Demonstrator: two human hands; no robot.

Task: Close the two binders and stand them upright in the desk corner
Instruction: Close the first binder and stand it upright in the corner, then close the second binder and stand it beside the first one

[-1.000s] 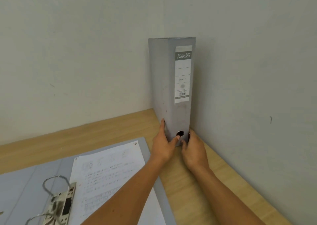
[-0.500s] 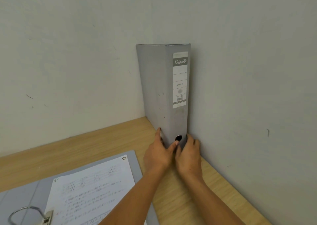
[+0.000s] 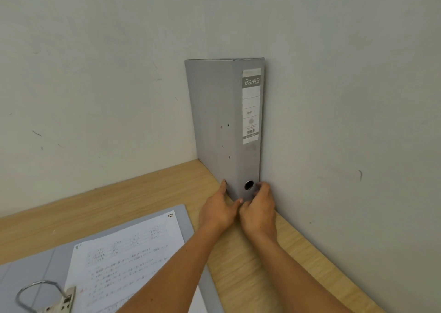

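A: Head view is showing a closed grey Bantex lever-arch binder [image 3: 229,131] standing upright in the corner of the wooden desk [image 3: 148,193]. How is it lying exactly?

B: Its long axis is running vertical. The spine with the white label [image 3: 251,106] and the finger hole [image 3: 249,185] is facing out toward the person, and the right cover is resting against the right wall [image 3: 346,122].

A: And the hands?

B: Both are gripping the bottom of the spine. The left hand [image 3: 218,213] is pressing its fingers flat on the left cover, with the thumb on the spine. The right hand [image 3: 259,213] is curling its fingers around the right edge, next to the wall.

A: Where is the second binder?

B: The open binder [image 3: 33,272] is lying flat on the desk at the lower left, well apart from the corner. A printed sheet [image 3: 128,260] is lying on it, and the metal ring [image 3: 35,293] is standing open.
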